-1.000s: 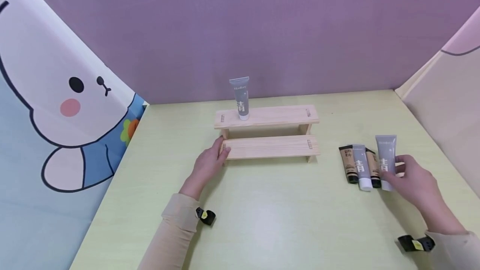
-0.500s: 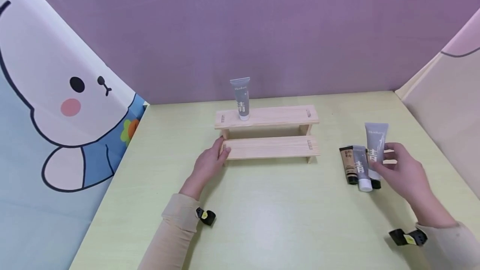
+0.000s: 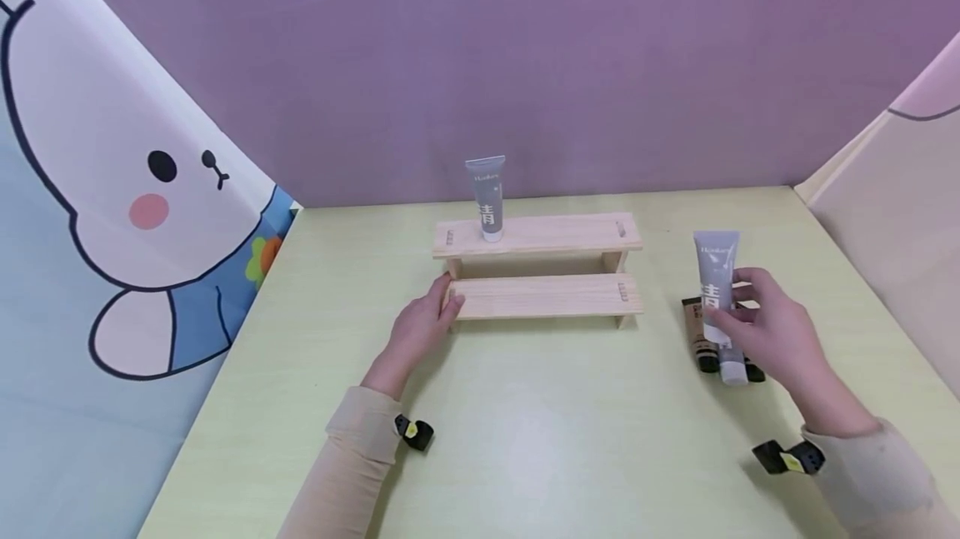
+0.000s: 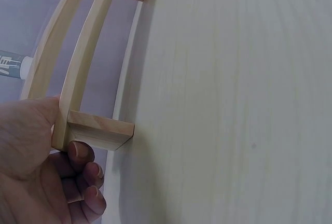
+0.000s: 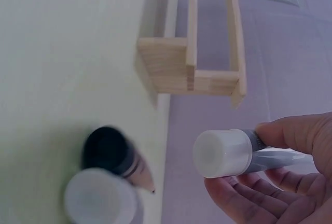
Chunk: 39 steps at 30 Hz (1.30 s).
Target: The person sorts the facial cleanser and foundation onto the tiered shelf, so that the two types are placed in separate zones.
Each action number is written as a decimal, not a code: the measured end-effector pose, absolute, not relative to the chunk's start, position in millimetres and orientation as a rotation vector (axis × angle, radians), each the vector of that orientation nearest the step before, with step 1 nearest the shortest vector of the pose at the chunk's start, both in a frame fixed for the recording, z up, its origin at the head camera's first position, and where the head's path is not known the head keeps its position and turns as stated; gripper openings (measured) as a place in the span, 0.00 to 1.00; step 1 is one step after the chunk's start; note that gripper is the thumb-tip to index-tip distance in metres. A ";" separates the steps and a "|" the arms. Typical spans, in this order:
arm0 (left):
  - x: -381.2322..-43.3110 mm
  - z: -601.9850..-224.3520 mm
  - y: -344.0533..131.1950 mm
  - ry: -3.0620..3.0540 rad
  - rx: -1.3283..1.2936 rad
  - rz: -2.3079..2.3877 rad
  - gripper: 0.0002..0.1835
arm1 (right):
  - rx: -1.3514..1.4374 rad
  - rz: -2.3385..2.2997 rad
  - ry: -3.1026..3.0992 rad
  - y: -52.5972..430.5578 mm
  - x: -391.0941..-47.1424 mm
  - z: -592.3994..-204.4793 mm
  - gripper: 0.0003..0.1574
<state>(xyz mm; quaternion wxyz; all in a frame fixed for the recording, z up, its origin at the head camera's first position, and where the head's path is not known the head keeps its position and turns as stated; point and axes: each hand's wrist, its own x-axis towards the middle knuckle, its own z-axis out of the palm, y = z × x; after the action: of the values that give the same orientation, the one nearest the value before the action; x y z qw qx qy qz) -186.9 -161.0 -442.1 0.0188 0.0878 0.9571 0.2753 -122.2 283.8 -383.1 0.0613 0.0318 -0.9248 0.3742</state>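
Observation:
My left hand [image 3: 420, 324] grips the left end of a two-step wooden shelf [image 3: 547, 296]; the left wrist view shows curled fingers [image 4: 92, 175] at the lower board's end. On the upper step a grey tube [image 3: 490, 202] stands upright on its white cap. My right hand [image 3: 772, 339] pinches a second grey tube [image 3: 716, 272], cap down, between thumb and fingers, raised above the table. Beneath it lie a brown tube with a black cap [image 3: 703, 346], a grey one with a white cap [image 3: 733, 371], and another black-capped tube [image 3: 754, 371], mostly hidden.
The pale table [image 3: 555, 439] runs back to a purple wall panel [image 3: 525, 64]. A cartoon-printed sheet [image 3: 172, 256] slopes along the left side, and a pale sheet [image 3: 900, 214] borders the right. Table surface lies between the shelf and the loose tubes.
My right hand has lifted the grey tube and carried it left, over the tubes lying on the table. My left hand keeps its hold on the shelf.

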 end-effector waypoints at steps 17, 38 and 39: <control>-185.6 -441.4 -160.8 2.967 0.257 0.856 0.31 | 0.168 1.202 -2.756 241.8 -144.6 -363.6 0.34; -186.3 -443.5 -161.4 2.980 0.288 0.878 0.31 | 0.466 1.377 -2.657 184.3 -191.0 -346.5 0.32; -186.2 -443.3 -161.4 2.980 0.289 0.873 0.31 | 0.476 1.387 -2.649 180.9 -193.5 -345.7 0.32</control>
<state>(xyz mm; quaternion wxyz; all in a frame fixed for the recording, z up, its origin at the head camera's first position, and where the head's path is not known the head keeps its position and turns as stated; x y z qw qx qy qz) -186.2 -161.4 -443.3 0.0116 0.0926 0.9555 0.2798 -193.5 180.9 -345.7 0.0569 0.1571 -0.8734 0.4574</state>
